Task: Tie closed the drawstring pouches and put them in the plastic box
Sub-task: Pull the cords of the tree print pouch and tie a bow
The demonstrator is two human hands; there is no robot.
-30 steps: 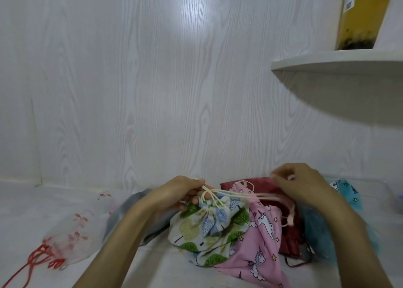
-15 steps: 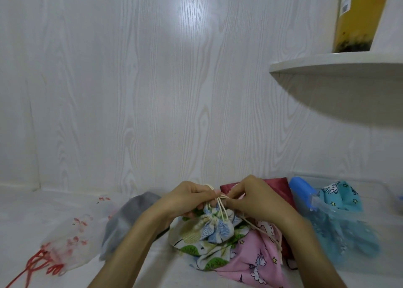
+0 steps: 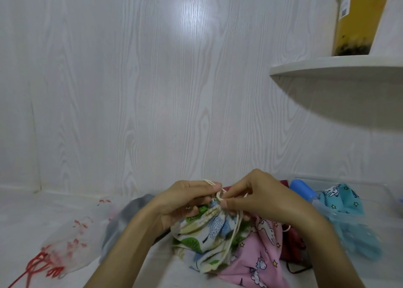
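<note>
Our left hand [image 3: 185, 200] and right hand [image 3: 257, 200] pinch the cream cord [image 3: 219, 195] above the tree-print pouch [image 3: 205, 233], beside the pink pouch [image 3: 255, 259].

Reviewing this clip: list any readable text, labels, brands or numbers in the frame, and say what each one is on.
Nothing can be read.
White label on the yellow bottle on the shelf: a small code patch and print, too small to read.
Dark lettering at the edge of the teal pouch in the plastic box: blurred, unreadable.
</note>
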